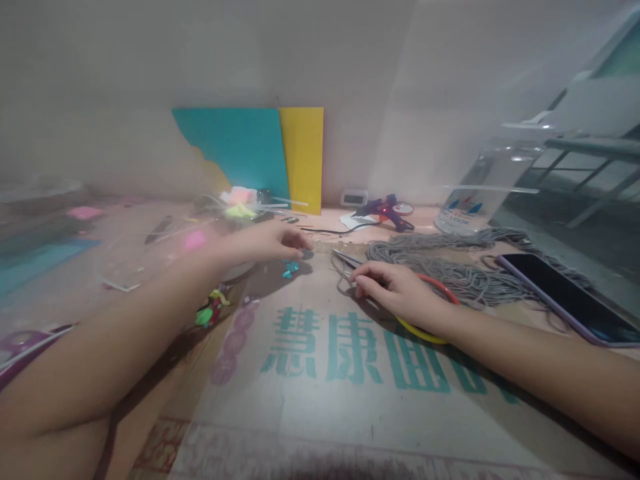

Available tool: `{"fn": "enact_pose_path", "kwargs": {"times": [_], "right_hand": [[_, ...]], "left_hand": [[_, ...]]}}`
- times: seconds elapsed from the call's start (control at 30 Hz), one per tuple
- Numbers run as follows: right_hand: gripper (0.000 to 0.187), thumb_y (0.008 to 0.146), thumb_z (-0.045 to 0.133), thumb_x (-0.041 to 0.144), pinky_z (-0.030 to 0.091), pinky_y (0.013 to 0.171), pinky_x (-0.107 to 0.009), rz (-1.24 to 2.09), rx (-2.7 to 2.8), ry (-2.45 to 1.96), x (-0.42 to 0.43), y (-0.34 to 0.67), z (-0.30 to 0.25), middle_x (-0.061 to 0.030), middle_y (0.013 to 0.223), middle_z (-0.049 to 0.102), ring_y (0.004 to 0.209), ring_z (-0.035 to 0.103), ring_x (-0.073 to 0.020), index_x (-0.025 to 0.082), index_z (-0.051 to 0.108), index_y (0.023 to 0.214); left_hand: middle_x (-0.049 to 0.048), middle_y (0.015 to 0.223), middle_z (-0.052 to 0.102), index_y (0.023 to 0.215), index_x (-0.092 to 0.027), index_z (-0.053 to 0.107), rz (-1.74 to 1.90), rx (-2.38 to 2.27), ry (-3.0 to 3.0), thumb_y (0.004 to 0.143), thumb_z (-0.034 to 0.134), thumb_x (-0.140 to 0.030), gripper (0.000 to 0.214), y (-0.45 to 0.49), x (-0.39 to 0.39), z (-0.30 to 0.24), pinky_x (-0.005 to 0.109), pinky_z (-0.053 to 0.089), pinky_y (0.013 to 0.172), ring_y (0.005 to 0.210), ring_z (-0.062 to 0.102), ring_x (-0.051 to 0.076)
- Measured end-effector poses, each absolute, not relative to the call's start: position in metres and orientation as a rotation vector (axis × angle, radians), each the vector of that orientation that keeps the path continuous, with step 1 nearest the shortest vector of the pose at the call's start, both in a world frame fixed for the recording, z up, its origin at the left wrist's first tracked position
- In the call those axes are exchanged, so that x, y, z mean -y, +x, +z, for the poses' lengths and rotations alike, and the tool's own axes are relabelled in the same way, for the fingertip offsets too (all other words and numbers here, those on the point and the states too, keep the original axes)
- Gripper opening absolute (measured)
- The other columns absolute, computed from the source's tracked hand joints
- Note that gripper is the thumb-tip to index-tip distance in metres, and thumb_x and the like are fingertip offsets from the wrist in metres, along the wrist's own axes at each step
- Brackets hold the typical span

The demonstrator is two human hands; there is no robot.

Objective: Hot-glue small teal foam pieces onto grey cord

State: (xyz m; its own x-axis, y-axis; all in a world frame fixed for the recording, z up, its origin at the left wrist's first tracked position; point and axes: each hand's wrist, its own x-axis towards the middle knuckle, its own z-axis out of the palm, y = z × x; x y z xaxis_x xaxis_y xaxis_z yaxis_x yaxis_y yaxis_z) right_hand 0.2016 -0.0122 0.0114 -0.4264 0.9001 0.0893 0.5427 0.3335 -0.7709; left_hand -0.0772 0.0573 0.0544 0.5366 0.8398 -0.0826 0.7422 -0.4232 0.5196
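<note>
Hovering just left of centre in the head view, the left hand (280, 241) has its fingers loosely curled and the thumb apart from them; nothing shows in its grasp. Below its fingertips lie the small, flat, glossy turquoise bits (290, 269). Right of centre, the right hand (385, 285) is half closed, palm down, over the scissors (347, 258), its fingertips at a thin grey strand (341, 285) that curls into a loop; whether it grips either one cannot be told. The scissors have slim, pointed metal blades towards the centre and smooth, rounded handles showing under the wrist.

At the right, soft grey yarn (480, 273) spreads in wavy, heaped lengths, with a smooth, purple-edged phone (570, 293) in front. Upper right stands a clear plastic bottle (470, 193). Near the upper centre lies a dark glue gun (387, 212) with a red light, beside a small white timer (354, 198). Flat, stiff cards lean on the plain wall (375, 80).

Counted, there are two cards, one teal (240, 150) and one yellow (305, 160), one phone, one bottle, one glue gun and two scissor handles, one red, one yellow.

The printed sheet (320, 420) across the lower centre carries large green characters, 慧康面, then another partly hidden by the right forearm. On the bottle, "LOOK" is legible beneath blue and red shapes.
</note>
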Motion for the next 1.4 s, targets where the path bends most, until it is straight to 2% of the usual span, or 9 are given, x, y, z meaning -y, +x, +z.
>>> {"fn": "enact_pose_path", "kwargs": {"times": [0.33, 0.6, 0.77, 0.9, 1.17, 1.3, 1.4], "right_hand": [[0.023, 0.095, 0.050, 0.036, 0.048, 0.068, -0.026, 0.846, 2.141, -1.248, 0.010, 0.204, 0.009, -0.0013, 0.084, 0.073, 0.077, 0.067, -0.0156, 0.021, 0.067, 0.094], [0.022, 0.093, 0.054, 0.037, 0.050, 0.069, -0.027, 0.861, 1.969, -1.180, 0.013, 0.204, 0.012, -0.0027, 0.079, 0.073, 0.074, 0.068, -0.0160, 0.019, 0.066, 0.089], [0.023, 0.091, 0.058, 0.040, 0.052, 0.070, -0.026, 1.039, 1.864, -1.077, 0.012, 0.204, 0.012, -0.0026, 0.078, 0.072, 0.074, 0.069, -0.0153, 0.018, 0.064, 0.095], [0.018, 0.090, 0.060, 0.035, 0.051, 0.066, -0.024, 1.104, 1.885, -1.055, 0.013, 0.204, 0.011, -0.0014, 0.076, 0.071, 0.072, 0.067, -0.0136, 0.018, 0.065, 0.090], [0.020, 0.090, 0.060, 0.036, 0.046, 0.054, -0.022, 1.146, 1.933, -1.087, 0.012, 0.204, 0.012, -0.0008, 0.073, 0.069, 0.063, 0.061, -0.0115, 0.018, 0.065, 0.085], [0.022, 0.091, 0.059, 0.037, 0.043, 0.052, -0.021, 1.136, 1.916, -1.095, 0.011, 0.205, 0.011, 0.0000, 0.072, 0.067, 0.060, 0.058, -0.0099, 0.017, 0.063, 0.083], [0.023, 0.091, 0.058, 0.039, 0.044, 0.054, -0.021, 1.134, 1.905, -1.077, 0.010, 0.205, 0.010, 0.0001, 0.073, 0.067, 0.062, 0.058, -0.0100, 0.018, 0.062, 0.082]], "left_hand": [[0.0031, 0.099, 0.077, 0.104, -0.021, 0.073, 0.345, -1.371, 2.271, 0.078, 0.066, -0.040, 0.033, -0.073, -0.059, 0.048, 0.025, 0.049, 0.069, 0.085, 0.069, 0.020], [0.0029, 0.095, 0.075, 0.098, -0.019, 0.069, 0.575, -1.139, 2.058, 0.081, 0.068, -0.039, 0.027, -0.053, -0.036, 0.058, 0.026, 0.051, 0.074, 0.085, 0.068, 0.017], [-0.0007, 0.087, 0.075, 0.092, -0.022, 0.071, 0.399, -1.108, 2.125, 0.086, 0.061, -0.041, 0.022, -0.028, -0.008, 0.052, 0.023, 0.048, 0.066, 0.079, 0.067, 0.017], [-0.0011, 0.082, 0.073, 0.091, -0.022, 0.070, 0.339, -1.043, 2.065, 0.089, 0.057, -0.042, 0.025, -0.020, -0.002, 0.039, 0.022, 0.046, 0.060, 0.072, 0.066, 0.015], [-0.0006, 0.088, 0.073, 0.094, -0.024, 0.070, 0.343, -1.061, 2.014, 0.090, 0.057, -0.048, 0.027, -0.025, -0.012, 0.030, 0.026, 0.049, 0.065, 0.074, 0.066, 0.017], [0.0019, 0.090, 0.074, 0.090, -0.022, 0.071, 0.368, -1.029, 2.096, 0.094, 0.049, -0.049, 0.035, -0.024, -0.014, 0.030, 0.028, 0.051, 0.073, 0.083, 0.068, 0.019], [0.0031, 0.098, 0.074, 0.105, -0.021, 0.069, 0.470, -1.014, 2.066, 0.094, 0.051, -0.044, 0.031, -0.022, -0.015, 0.031, 0.031, 0.053, 0.080, 0.090, 0.069, 0.019]]}}
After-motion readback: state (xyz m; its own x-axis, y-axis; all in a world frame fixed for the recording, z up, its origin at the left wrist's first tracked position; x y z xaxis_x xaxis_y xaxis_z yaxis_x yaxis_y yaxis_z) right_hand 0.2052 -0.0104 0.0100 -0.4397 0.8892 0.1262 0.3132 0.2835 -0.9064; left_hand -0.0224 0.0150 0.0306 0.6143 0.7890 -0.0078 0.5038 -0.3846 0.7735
